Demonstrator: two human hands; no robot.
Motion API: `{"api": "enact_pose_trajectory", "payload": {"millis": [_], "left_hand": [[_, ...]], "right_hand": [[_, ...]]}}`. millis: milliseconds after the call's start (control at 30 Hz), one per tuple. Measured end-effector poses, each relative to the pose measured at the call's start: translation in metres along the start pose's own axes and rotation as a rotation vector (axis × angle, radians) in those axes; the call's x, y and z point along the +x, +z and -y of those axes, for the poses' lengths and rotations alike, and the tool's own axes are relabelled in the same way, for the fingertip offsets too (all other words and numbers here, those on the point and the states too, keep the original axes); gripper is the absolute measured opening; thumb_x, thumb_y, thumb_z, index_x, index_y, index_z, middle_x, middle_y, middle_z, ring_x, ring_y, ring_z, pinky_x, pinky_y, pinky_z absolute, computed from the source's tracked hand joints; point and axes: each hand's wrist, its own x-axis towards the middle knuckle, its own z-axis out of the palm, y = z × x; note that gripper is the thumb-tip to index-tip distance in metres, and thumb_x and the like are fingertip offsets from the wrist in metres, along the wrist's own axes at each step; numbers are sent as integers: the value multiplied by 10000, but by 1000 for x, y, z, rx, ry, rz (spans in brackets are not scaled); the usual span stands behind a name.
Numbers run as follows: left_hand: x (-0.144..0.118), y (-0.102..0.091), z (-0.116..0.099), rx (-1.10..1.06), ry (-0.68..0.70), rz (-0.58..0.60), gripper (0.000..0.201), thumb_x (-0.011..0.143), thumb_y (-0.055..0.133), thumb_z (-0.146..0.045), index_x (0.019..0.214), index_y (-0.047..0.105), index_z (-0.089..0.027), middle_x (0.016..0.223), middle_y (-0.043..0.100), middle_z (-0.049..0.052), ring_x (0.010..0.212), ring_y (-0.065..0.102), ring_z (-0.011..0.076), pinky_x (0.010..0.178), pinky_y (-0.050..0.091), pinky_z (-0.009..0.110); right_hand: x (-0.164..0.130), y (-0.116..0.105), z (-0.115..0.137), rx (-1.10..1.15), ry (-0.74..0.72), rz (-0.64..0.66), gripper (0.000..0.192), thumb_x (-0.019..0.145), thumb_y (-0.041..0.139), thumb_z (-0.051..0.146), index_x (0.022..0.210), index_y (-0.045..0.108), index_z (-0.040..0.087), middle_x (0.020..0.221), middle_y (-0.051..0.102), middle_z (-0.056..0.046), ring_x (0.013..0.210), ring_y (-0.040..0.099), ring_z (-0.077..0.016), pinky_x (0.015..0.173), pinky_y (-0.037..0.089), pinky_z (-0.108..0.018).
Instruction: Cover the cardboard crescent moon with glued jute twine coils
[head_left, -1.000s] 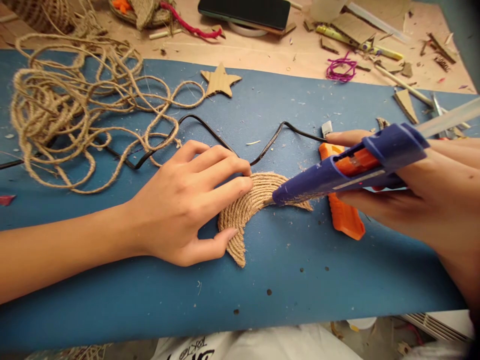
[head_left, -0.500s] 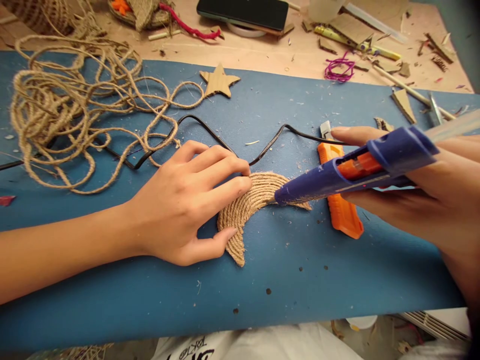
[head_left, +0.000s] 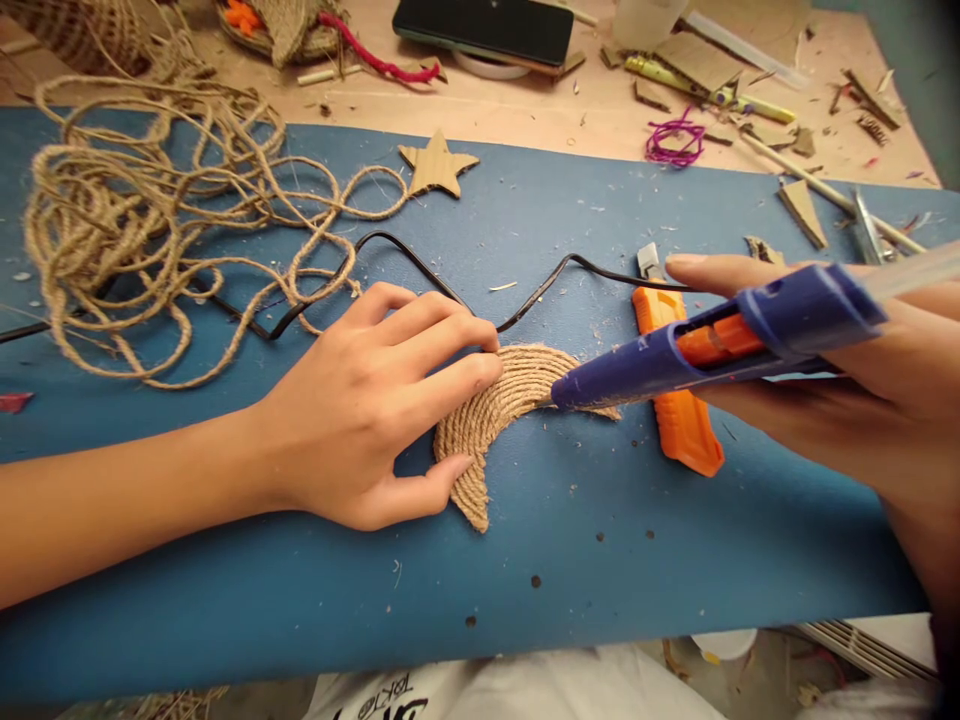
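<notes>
One twine-wound crescent (head_left: pixel 501 420), one blue glue gun (head_left: pixel 705 345).
We see the left hand (head_left: pixel 367 410) pressing spread fingers on coarse crescent; right hand (head_left: pixel 862 400) grips the smooth plastic gun.

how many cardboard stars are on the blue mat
1: a cardboard star at the far edge of the blue mat, beside the loose twine. Others may be hidden under the twine.

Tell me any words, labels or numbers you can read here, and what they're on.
White cloth at the bottom edge: dark lettering, cut off and upside down, too partial to read.
Glue gun, knife, phone: no readable marks.
Left hand on the twine crescent, right hand on the gun: no text.
</notes>
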Motion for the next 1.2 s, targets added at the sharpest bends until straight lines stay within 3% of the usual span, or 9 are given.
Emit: {"api": "enact_pose_trajectory", "payload": {"millis": [233,300,400,533,633,733,867,1067,1200], "left_hand": [[0,0,1,4,3,-4,460,941,617,-400,1345,585,-181,1374,725,159,1248,675,370,1014,460,538],[0,0,0,3,8,-7,458,941,619,-398,1338,593,-170,1370,724,164,1243,675,369,1010,459,537],[0,-1,-1,-4,2,0,452,947,615,-393,1337,594,-164,1371,722,169,1247,672,363,1016,456,535],[0,0,-1,-11,-12,2,454,960,605,-402,1354,580,-178,1391,716,175,1276,663,363,1040,445,536],[0,1,0,-17,8,-17,458,961,611,-396,1357,578,-169,1387,715,179,1267,666,356,1038,440,526],[0,1,1,-60,40,1,461,964,628,-367,1372,574,-161,1406,714,173,1287,663,338,1058,432,513],[0,-1,1,-146,147,35,524,972,647,-350,1450,526,-170,1468,719,156,1355,642,330,1114,407,509],[1,-1,3,-139,224,21,558,997,652,-412,1477,487,-179,1478,708,174,1342,653,319,1103,433,488],[-2,0,-2,-55,226,-95,435,1020,609,-390,1396,525,-189,1353,746,156,1224,684,302,1019,467,466]], "right_hand": [[14,3,9,37,131,-44,280,808,830,424,1081,811,366,693,683,40,489,437,-133,490,358,-370],[20,2,9,58,195,-42,136,763,830,346,866,755,299,562,545,40,472,360,-123,487,349,-379],[28,2,4,155,263,-69,299,760,863,333,676,587,254,529,406,37,503,294,-107,491,287,-368],[32,13,-10,466,426,-156,435,714,948,492,921,640,264,744,583,2,610,470,-137,551,341,-358],[36,22,-25,685,599,-176,465,731,910,439,977,553,270,777,648,3,589,583,-161,544,444,-366],[48,26,-42,665,722,-184,357,736,813,301,903,500,265,688,648,0,540,594,-168,516,480,-373],[78,26,-56,510,867,4,257,786,740,155,877,517,244,689,693,-10,563,613,-148,553,520,-343],[119,50,-48,396,811,158,356,933,841,408,1029,557,217,949,791,-65,717,621,-125,714,599,-355],[133,74,-42,242,709,118,657,932,800,688,1265,534,188,1092,769,-103,940,670,-207,955,613,-465]]}}
